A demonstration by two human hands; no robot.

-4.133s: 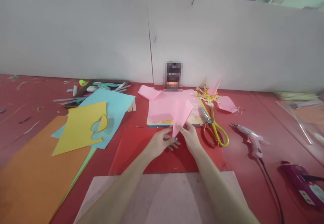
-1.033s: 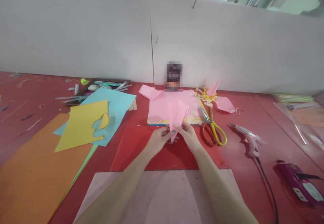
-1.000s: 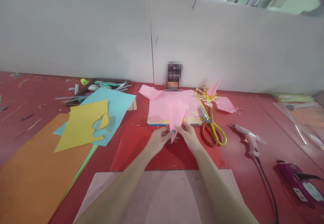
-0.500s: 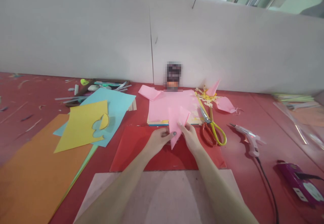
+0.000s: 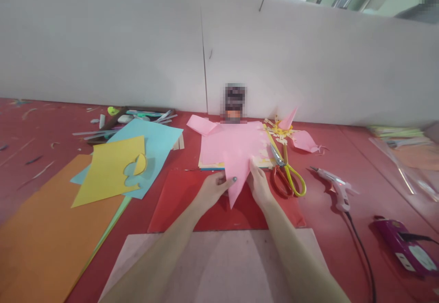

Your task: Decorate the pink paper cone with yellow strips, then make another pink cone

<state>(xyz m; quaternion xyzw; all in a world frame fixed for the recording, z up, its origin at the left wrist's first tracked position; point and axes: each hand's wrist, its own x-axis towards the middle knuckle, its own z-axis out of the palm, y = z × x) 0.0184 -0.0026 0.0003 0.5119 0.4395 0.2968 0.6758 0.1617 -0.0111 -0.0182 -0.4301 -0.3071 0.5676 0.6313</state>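
Observation:
A folded piece of pink paper (image 5: 236,175), pointed at its lower end, is held up between both hands over a red sheet (image 5: 181,202). My left hand (image 5: 214,188) pinches its left edge, the thumb lying on the front face. On the other side my right hand (image 5: 257,182) grips the right edge, its fingers partly hidden. Behind the held piece lies a larger pink sheet (image 5: 216,145) with a ragged right edge, on top of other sheets. Scissors (image 5: 286,166) with one yellow and one red handle lie just right of my right hand.
Yellow (image 5: 109,170), blue (image 5: 161,143) and orange paper (image 5: 68,230) overlap at the left. A hot glue gun (image 5: 334,184) with a cord and a purple power strip (image 5: 404,246) lie at the right. Pink and yellow scraps (image 5: 305,140) sit near the white partition (image 5: 137,42).
The pink paper has been turned or opened out, so a broader flat face shows and its point sits slightly lower. My hands have barely moved.

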